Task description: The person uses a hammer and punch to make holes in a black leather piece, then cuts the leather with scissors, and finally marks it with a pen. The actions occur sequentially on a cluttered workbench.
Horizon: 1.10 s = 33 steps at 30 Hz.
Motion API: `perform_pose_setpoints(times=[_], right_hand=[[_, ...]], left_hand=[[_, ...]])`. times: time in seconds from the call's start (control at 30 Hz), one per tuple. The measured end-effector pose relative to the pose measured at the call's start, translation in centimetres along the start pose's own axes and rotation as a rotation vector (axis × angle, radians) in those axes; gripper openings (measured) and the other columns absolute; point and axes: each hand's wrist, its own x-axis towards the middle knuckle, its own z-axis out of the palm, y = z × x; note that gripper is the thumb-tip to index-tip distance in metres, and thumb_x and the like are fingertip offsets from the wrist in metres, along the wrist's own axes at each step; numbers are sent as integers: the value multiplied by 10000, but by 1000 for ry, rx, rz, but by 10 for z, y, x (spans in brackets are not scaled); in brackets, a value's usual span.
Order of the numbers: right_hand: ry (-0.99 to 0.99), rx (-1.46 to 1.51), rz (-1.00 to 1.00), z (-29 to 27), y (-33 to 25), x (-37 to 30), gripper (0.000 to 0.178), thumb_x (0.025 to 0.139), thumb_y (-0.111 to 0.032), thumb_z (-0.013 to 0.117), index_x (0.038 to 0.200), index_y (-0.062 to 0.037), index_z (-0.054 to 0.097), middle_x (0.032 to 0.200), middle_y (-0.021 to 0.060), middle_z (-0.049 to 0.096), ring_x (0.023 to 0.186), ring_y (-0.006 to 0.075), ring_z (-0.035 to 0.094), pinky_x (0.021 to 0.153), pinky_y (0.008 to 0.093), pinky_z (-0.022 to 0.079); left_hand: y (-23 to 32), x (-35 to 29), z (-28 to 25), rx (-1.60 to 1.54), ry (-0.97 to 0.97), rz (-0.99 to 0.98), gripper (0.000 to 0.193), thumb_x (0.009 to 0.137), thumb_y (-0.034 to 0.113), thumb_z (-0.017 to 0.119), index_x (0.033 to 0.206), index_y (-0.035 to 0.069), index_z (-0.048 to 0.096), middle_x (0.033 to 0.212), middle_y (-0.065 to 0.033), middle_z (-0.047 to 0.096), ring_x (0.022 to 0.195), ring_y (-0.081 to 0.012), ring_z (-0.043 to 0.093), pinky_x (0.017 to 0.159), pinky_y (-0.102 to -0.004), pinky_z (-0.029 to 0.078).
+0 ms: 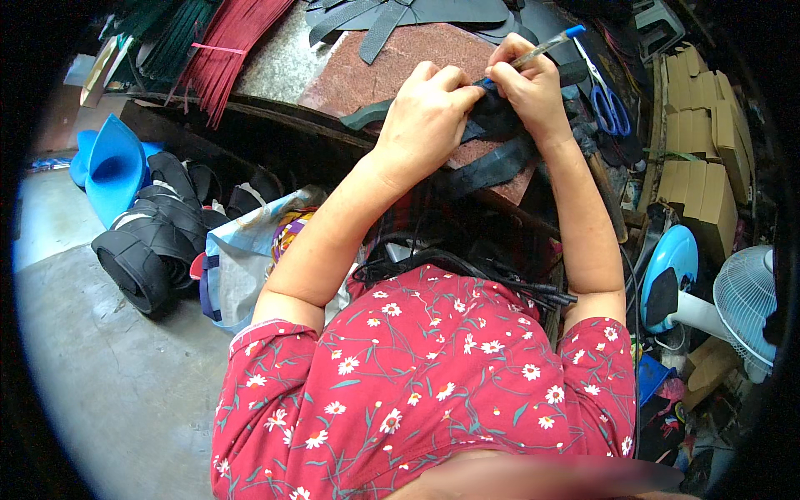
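Note:
Over a reddish stone slab (383,67) at the table's front edge, my two hands work close together. My right hand (533,92) is closed around a clear ballpoint pen (546,47) with a blue end pointing up to the right. The pen's lower end reaches dark strap material between my hands. My left hand (425,117) pinches that black strap (367,114), and one end of it sticks out to the left. Below my hands a wider dark strip (492,169) hangs in a curve over the slab's edge. My fingers hide the pen tip's exact contact.
Blue-handled scissors (611,108) lie right of my right hand. Black cut pieces (417,12) lie behind the slab, and red strips (233,50) hang off the table at left. Stacked small boxes (696,150) and a fan (742,300) stand at right. Black rolled pieces (142,258) and a bag (237,275) are on the floor.

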Motion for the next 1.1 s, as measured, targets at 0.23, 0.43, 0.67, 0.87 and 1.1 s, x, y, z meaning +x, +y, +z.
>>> perform_pose_setpoints(times=[0.23, 0.43, 0.67, 0.87, 1.1], right_hand=[[-60, -16, 10, 0, -2, 2, 84, 833, -17, 564, 758, -56, 564, 624, -50, 496, 532, 23, 442, 486, 186, 340], [-102, -18, 25, -3, -5, 3, 101, 844, -40, 550, 747, -60, 568, 626, -46, 501, 530, 27, 448, 484, 186, 342], [-155, 33, 118, -7, -3, 4, 105, 844, -42, 548, 743, -64, 569, 633, -47, 508, 531, 27, 446, 483, 187, 339], [-107, 54, 90, -5, -1, 2, 103, 837, -35, 551, 739, -63, 565, 632, -48, 504, 529, 29, 444, 484, 190, 338], [-11, 483, 151, -16, -3, 5, 109, 848, 6, 564, 764, -63, 555, 715, 34, 598, 552, 65, 517, 488, 188, 394]], left_hand=[[1, 0, 2, -39, -32, -54, 210, 785, 48, 647, 992, 43, 679, 1002, -112, 621, 962, -322, 564, 881, -403, 473], [0, 0, 1, -61, -11, -65, 205, 782, 62, 668, 985, 45, 679, 981, -122, 624, 953, -324, 572, 873, -402, 478], [-1, -1, 0, -53, -17, -50, 208, 779, 58, 666, 985, 51, 693, 983, -113, 627, 943, -318, 571, 860, -397, 484], [-2, -1, 2, -61, -4, -49, 204, 774, 58, 666, 975, 52, 699, 978, -109, 627, 939, -316, 569, 856, -396, 484], [0, -1, 2, -54, -7, -50, 193, 775, 54, 661, 965, 49, 696, 972, -109, 625, 932, -315, 567, 852, -395, 483]])
